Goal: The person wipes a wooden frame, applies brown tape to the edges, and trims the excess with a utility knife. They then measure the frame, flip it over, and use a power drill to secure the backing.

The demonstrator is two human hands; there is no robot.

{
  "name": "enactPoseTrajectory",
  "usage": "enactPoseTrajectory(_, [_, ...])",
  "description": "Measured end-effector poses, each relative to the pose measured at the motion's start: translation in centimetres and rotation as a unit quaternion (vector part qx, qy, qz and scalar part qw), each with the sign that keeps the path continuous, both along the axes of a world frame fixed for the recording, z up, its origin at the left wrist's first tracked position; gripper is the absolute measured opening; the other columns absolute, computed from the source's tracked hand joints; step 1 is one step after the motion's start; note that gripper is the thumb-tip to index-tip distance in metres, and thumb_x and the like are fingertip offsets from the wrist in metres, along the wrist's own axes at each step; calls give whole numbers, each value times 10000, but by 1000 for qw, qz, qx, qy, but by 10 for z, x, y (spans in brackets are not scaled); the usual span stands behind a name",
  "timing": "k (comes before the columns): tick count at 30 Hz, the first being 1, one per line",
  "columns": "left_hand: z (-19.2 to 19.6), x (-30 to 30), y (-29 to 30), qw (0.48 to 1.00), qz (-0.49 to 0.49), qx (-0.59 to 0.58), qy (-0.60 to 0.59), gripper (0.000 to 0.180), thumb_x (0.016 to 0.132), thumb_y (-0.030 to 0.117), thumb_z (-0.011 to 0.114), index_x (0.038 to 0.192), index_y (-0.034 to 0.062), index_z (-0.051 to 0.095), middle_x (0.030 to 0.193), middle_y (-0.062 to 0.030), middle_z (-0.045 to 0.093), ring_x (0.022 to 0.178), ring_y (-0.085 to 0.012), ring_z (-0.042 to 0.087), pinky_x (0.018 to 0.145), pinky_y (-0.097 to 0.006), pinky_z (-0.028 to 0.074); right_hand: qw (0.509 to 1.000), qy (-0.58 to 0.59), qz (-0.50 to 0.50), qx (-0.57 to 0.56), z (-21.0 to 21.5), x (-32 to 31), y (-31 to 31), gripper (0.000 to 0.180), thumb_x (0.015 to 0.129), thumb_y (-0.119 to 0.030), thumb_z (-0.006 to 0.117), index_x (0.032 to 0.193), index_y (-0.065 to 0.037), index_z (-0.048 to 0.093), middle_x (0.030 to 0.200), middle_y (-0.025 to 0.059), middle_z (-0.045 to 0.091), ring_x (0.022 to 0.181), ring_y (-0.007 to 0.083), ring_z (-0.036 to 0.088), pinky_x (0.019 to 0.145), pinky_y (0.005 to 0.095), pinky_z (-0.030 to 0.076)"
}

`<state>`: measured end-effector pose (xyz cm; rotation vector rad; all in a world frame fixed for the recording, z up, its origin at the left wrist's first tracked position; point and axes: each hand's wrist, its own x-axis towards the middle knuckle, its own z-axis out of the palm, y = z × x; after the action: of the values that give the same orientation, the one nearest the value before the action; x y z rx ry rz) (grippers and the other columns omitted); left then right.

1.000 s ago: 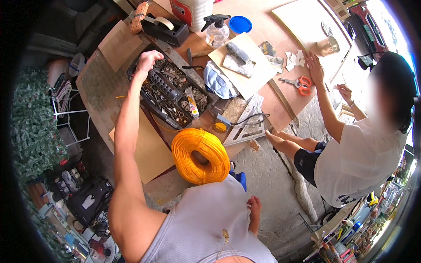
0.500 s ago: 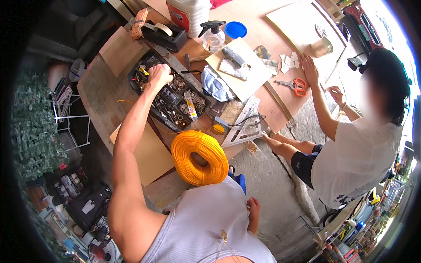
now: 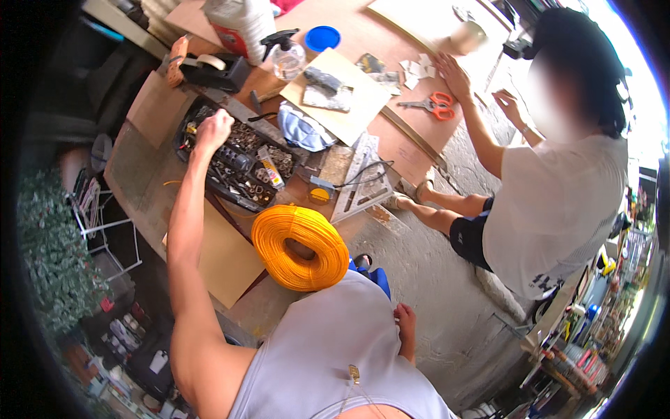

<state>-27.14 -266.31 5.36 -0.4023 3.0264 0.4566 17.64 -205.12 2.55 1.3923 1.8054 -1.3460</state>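
My left hand (image 3: 213, 130) reaches far out over a black tray (image 3: 190, 120) filled with screws and small metal parts. Its fingers are curled into a fist just above the tray's left end, and anything inside the fist is hidden. A thick coil of orange cord (image 3: 300, 248) lies on the board close to my chest. My right hand (image 3: 405, 328) rests low against my side by the grey shirt, fingers loose and holding nothing.
Another person in a white shirt sits at the right with one hand (image 3: 453, 73) flat on the brown board. Orange scissors (image 3: 436, 105), a spray bottle (image 3: 286, 57), a blue lid (image 3: 322, 38) and a tape dispenser (image 3: 209, 70) lie at the back. A green plant (image 3: 49, 251) stands at left.
My left hand has drawn back a little from the tray's far corner toward me and stays curled. The view has tilted; the other person's hand remains on the board.
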Motion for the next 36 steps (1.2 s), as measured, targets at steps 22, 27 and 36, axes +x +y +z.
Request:
enactPoseTrajectory(22, [21, 18, 62, 988, -48, -144, -8, 245, 704, 241, 653, 824, 30, 687, 881, -203, 674, 869, -360, 651, 778, -446, 516, 997, 14, -71, 21, -12, 50, -12, 335, 844, -316, 638, 1086, -84, 634, 841, 21, 636, 734, 129, 584, 611, 281, 452])
enactPoseTrajectory(27, [17, 15, 59, 989, -26, -146, -2, 145, 718, 147, 632, 787, 46, 709, 819, -211, 674, 805, -364, 668, 734, -448, 530, 997, 44, -69, 16, -28, 58, -15, 310, 841, -303, 640, 1060, -83, 649, 791, 9, 629, 692, 110, 571, 572, 267, 440])
enactPoseTrajectory(36, [6, 20, 30, 994, -69, 7, 86, 261, 804, 324, 670, 790, 63, 662, 800, -179, 668, 782, -376, 635, 699, -452, 485, 996, 53, -30, 72, -52, 87, -15, 289, 830, -289, 654, 999, -55, 668, 710, -6, 605, 599, 88, 534, 491, 241, 406])
